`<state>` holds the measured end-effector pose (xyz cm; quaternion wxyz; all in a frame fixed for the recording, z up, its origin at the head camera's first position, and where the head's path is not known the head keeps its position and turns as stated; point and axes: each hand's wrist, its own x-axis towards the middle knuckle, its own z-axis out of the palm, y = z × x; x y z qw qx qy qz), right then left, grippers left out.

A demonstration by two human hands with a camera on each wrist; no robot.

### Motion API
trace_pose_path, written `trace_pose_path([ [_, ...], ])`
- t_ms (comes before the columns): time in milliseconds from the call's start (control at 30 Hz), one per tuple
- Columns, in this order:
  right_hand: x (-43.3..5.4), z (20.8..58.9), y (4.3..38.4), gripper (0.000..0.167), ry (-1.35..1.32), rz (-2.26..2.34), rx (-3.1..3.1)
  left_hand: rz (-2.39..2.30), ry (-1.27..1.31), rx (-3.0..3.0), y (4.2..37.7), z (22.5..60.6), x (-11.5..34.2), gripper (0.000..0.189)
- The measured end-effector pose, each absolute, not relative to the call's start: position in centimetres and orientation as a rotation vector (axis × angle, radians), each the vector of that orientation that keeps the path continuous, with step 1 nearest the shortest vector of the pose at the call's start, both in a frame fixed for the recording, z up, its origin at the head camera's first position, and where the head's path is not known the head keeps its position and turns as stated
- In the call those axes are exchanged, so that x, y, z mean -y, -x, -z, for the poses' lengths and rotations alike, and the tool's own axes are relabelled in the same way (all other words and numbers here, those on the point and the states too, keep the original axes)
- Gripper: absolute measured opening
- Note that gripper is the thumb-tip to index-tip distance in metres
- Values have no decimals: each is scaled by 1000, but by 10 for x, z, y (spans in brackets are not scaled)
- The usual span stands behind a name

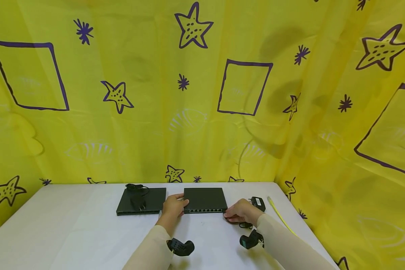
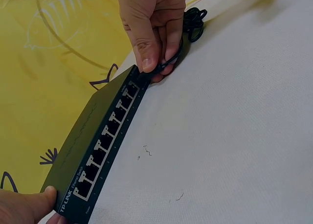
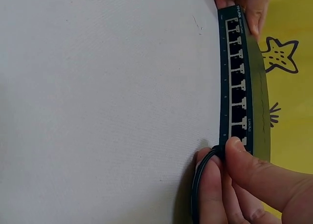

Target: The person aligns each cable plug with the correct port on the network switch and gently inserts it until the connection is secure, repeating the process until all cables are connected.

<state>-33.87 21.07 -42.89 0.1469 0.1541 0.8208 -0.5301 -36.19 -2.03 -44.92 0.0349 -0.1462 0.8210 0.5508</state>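
A dark TP-LINK Ethernet switch (image 1: 205,198) lies on the white table, its row of ports facing me. My left hand (image 1: 174,207) grips its left end, thumb on top and fingers beneath, as the left wrist view shows. At the other end, my right hand (image 1: 240,212) pinches the plug end of a black power cable (image 3: 196,185) right at the front corner, past the last port. The plug's tip is hidden by the fingers. The cable's coiled part (image 2: 194,24) lies beside the right hand, near a black power adapter (image 1: 258,203).
To the left lies a second dark flat box (image 1: 155,202) with a black adapter and cable (image 1: 137,197) on top. A yellow network cable (image 1: 281,215) runs along the table's right side. A yellow patterned curtain (image 1: 138,131) hangs behind the table.
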Motion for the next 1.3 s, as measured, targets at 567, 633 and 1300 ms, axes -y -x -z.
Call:
trace_pose_path([
  [567,-208,428,337,24,-400,1506,-2465,-1648,438,-2569,359,448,17,42],
  [633,-208,428,337,23,-410,1482,-2485,-1656,430,-2565,359,448,17,42],
  [1300,-205,425,347,31,-494,1478,-2405,-1621,434,-2591,359,444,18,41],
])
